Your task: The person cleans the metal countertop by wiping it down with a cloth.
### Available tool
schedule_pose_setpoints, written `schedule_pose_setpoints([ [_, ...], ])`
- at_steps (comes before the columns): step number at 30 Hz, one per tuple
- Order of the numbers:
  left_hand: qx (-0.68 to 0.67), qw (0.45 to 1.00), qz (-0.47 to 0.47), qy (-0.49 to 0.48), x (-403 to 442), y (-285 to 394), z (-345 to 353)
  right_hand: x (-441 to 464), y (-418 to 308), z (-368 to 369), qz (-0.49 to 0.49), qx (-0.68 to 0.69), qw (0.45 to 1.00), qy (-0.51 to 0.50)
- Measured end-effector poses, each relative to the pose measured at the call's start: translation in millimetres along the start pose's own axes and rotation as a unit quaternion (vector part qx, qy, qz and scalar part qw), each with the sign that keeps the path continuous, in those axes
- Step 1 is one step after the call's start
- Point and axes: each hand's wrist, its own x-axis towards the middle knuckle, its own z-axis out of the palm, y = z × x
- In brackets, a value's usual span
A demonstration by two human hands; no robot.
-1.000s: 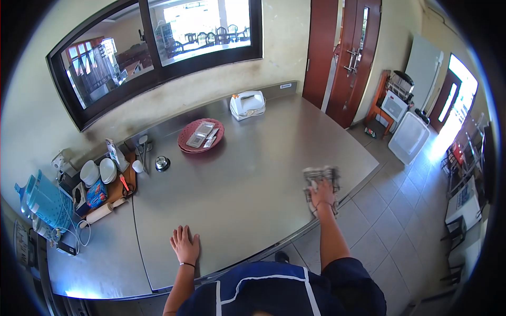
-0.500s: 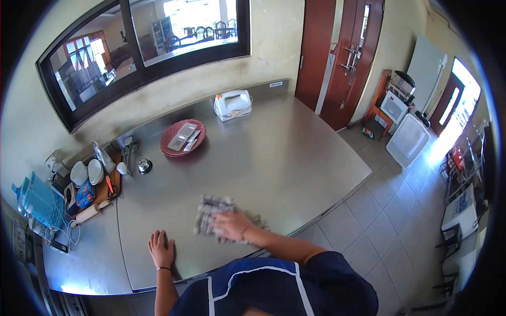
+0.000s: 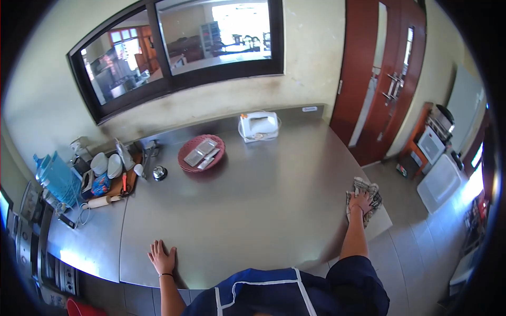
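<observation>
On the right end of the stainless steel table (image 3: 253,216), my right hand (image 3: 360,201) presses down on a checked cloth (image 3: 375,197) and holds it against the surface. The cloth is bunched around the hand, close to the table's edge. My left hand (image 3: 163,258) rests palm down with fingers spread near the front edge, holding nothing. Farther back stand a pink woven basket (image 3: 221,156) with a clear plastic container (image 3: 201,152) in it, and a white hand mixer (image 3: 259,128).
At the left are a call bell (image 3: 159,173), a rolling pin (image 3: 99,203), white bowls (image 3: 114,166), scissors with orange handles (image 3: 125,181) and a blue plastic basket (image 3: 59,179). Red-brown doors (image 3: 387,126) stand behind the table's right end.
My right hand has carried the cloth from the front middle of the table to its right end. My left hand stays flat near the front edge. The view has shifted.
</observation>
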Motion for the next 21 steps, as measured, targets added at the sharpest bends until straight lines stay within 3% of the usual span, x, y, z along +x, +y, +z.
schedule_pose_setpoints([
  [1, 0.004, 1.000, 0.000, 0.004, -0.1, -0.1, 0.1, 5.9, -17.1, 8.2, -0.014, 0.004, 1.000, 0.020],
  [6, 0.007, 1.000, -0.013, 0.008, -2.1, 6.0, -5.1, -61.9, -155.6, 21.8, -0.310, 0.074, 0.948, -0.011],
  [8, 0.007, 1.000, -0.019, 0.009, -2.7, 7.8, -7.0, -128.1, -203.7, 54.5, -0.502, 0.162, 0.849, -0.012],
  [9, 0.006, 1.000, -0.022, 0.010, -2.8, 9.2, -8.1, -182.4, -220.3, 32.6, -0.557, 0.158, 0.811, -0.087],
  [11, 0.005, 1.000, -0.025, 0.009, -4.3, 11.5, -9.9, -257.3, -238.9, 62.4, -0.729, 0.157, 0.663, -0.063],
  [13, 0.004, 1.000, -0.025, 0.008, -3.9, 13.1, -11.6, -315.4, -237.4, 56.4, -0.811, 0.139, 0.566, -0.043],
  [16, 0.003, 1.000, -0.018, 0.015, -2.4, 8.2, -7.6, -323.1, -257.2, 73.7, -0.832, 0.142, 0.533, -0.054],
  [17, -0.001, 1.000, -0.017, 0.020, -2.8, 7.6, -7.2, -311.8, -266.8, 77.8, -0.823, 0.140, 0.548, -0.052],
  [19, 0.003, 1.000, -0.022, 0.021, -2.3, 8.9, -8.0, -271.9, -287.0, 81.9, -0.791, 0.128, 0.596, -0.038],
  [21, -0.001, 0.999, -0.021, 0.027, -1.9, 8.1, -6.6, -217.0, -295.9, 74.4, -0.714, 0.072, 0.695, -0.042],
])
